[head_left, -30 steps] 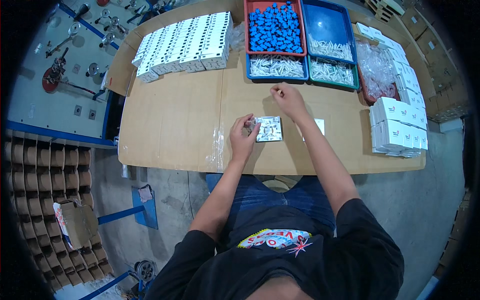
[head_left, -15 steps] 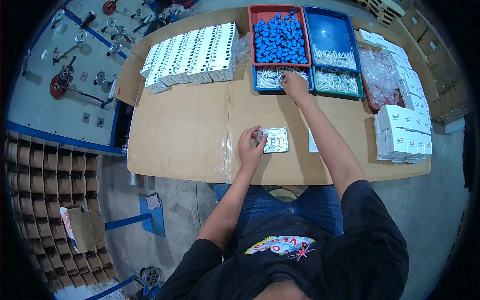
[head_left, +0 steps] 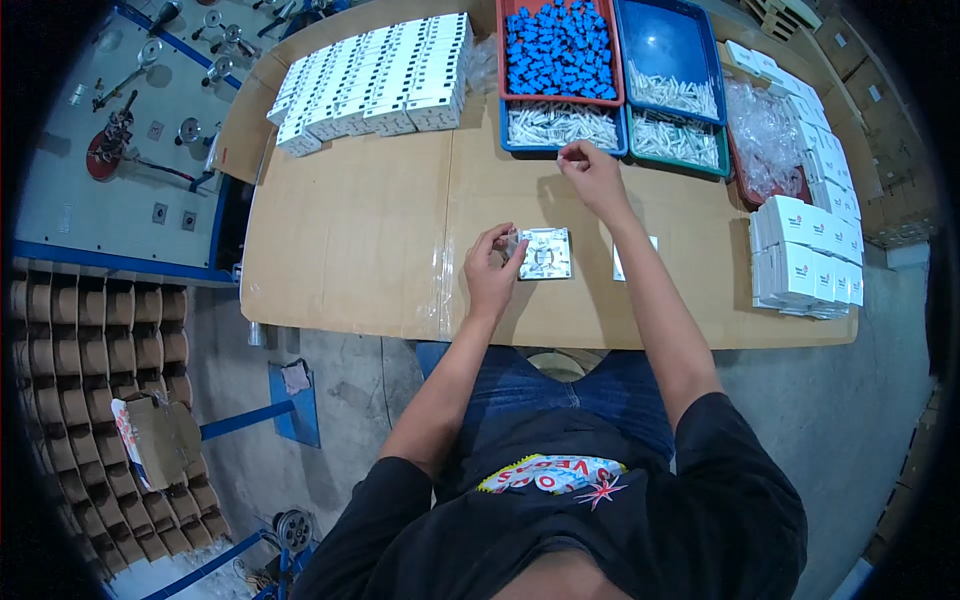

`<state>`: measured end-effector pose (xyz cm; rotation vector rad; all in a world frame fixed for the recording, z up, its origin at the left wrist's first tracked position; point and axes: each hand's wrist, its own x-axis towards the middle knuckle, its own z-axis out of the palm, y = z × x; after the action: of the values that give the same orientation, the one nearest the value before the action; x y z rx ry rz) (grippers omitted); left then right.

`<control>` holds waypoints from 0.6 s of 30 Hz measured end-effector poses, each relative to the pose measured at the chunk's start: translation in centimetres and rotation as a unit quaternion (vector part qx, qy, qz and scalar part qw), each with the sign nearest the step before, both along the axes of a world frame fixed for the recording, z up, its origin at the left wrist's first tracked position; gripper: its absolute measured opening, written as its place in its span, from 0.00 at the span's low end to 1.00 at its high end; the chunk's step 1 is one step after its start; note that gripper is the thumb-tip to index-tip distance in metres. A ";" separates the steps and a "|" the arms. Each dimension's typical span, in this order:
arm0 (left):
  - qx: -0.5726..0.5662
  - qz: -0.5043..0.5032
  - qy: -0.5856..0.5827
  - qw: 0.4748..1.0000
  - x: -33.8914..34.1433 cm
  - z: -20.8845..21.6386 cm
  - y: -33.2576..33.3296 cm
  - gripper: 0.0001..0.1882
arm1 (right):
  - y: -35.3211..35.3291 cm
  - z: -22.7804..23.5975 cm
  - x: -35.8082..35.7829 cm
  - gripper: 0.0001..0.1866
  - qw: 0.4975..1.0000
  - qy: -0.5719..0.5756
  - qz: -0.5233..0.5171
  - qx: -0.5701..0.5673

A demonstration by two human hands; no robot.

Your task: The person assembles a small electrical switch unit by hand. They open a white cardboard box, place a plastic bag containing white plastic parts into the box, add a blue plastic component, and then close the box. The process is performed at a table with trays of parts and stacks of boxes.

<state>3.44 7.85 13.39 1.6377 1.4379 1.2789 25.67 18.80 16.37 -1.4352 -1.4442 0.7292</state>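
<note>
On the cardboard-covered table lies a square white plate-like unit (head_left: 545,254) with fittings on its face. My left hand (head_left: 490,270) rests at its left edge, thumb and fingers curled around a small see-through plastic piece (head_left: 511,243) whose kind is unclear. Just in front of the blue tray of white plugs (head_left: 560,124), my right hand (head_left: 592,180) is raised, its thumb and fingertips pinched together. Whatever it pinches is too small to make out. A flat white piece (head_left: 618,264) lies partly hidden beneath my right forearm.
Blue connectors fill a red tray (head_left: 560,50) at the back. Beside it, a blue tray (head_left: 668,40) and a green tray (head_left: 680,142) hold more white plugs. White units (head_left: 385,80) stand in rows at left. White boxes (head_left: 805,260) and clear bags (head_left: 765,140) crowd the right.
My right hand has come out of the blue tray of white plugs, back toward me with fingertips pinched. My left hand stays beside the square unit. The whole view has shifted slightly.
</note>
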 end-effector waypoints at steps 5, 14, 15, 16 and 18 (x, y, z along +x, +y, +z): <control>0.018 -0.003 -0.011 1.000 0.1 0.0 0.0 0.20 | -5.1 -0.9 -3.4 0.09 0.990 0.130 0.053 -0.018; 0.027 -0.018 0.011 0.999 0.0 0.2 -0.3 0.21 | -9.1 1.8 -5.8 0.09 0.994 -0.006 0.103 -0.040; 0.032 -0.022 0.008 0.999 0.1 0.2 -0.2 0.20 | -9.2 1.4 -5.7 0.08 0.994 -0.021 0.109 -0.021; 0.037 -0.024 0.005 0.999 0.1 0.1 -0.3 0.20 | -9.3 1.0 -5.9 0.08 0.993 -0.035 0.116 -0.003; 0.046 -0.023 -0.003 0.999 0.1 -0.1 -0.2 0.19 | -9.5 0.3 -6.0 0.08 0.990 -0.049 0.129 0.024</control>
<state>3.54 7.64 13.25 1.7156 1.3460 1.3416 19.67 9.31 16.65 -1.2766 -1.7338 0.7847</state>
